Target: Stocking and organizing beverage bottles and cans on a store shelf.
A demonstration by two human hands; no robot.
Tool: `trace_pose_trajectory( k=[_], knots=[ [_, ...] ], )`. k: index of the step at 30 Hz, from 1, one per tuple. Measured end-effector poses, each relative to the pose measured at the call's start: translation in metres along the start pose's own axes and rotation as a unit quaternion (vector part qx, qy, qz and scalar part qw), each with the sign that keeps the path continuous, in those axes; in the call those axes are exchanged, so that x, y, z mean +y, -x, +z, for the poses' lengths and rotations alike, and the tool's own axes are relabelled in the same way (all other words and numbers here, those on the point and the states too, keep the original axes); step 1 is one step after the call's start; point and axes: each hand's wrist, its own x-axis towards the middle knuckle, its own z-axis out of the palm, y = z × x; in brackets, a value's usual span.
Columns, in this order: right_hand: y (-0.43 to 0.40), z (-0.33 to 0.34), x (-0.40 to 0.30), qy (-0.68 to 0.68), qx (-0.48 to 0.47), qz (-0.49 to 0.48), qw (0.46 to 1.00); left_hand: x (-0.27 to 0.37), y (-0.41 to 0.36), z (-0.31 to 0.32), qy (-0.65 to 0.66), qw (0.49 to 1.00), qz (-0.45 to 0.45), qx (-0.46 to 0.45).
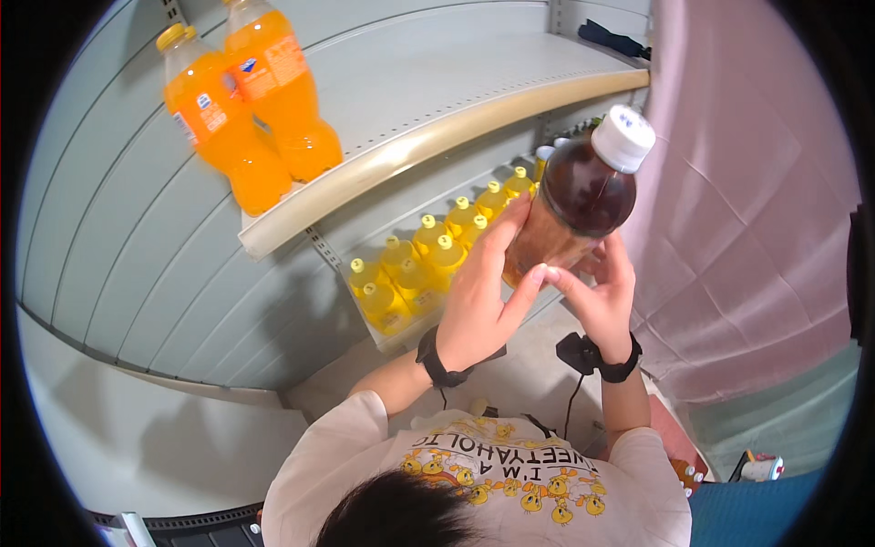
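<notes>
Both my hands clasp a large plastic bottle of dark drink (589, 183) with a white screw cap (623, 137). My left hand (489, 287) wraps its left side, and my right hand (601, 290) supports it from the right. My thumbs meet on the near side of the bottle, over its label. The bottle is tilted, its cap towards the upper right. Black bands with small devices circle both wrists. Behind my left hand, rows of yellow-drink bottles (410, 273) stand on the lower shelf, partly hidden by the hand and the held bottle.
Two orange soda bottles (273, 102) stand at the left end of the upper shelf (437, 137). A dark folded umbrella (612, 39) lies at its far right. Pink cloth (738, 171) hangs along the right side. More bottles (692, 475) sit at the lower right.
</notes>
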Motion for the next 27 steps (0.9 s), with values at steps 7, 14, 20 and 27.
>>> trace_pose_trajectory(
  k=[7,14,20,27],
  knots=[
    [-0.076,0.042,-0.022,-0.025,0.006,-0.087,0.996,0.003,-0.037,-0.042,-0.076,0.996,0.050,0.021],
    [-0.141,0.088,-0.018,-0.087,-0.001,-0.160,0.983,-0.011,-0.076,-0.057,-0.227,0.966,0.065,0.108],
    [-0.185,0.121,-0.001,-0.152,-0.055,-0.177,0.971,-0.037,-0.095,-0.070,-0.153,0.977,0.028,0.142],
    [-0.213,0.139,0.028,-0.128,-0.112,-0.146,0.975,-0.057,-0.103,-0.074,-0.219,0.961,-0.032,0.165]
  ],
)
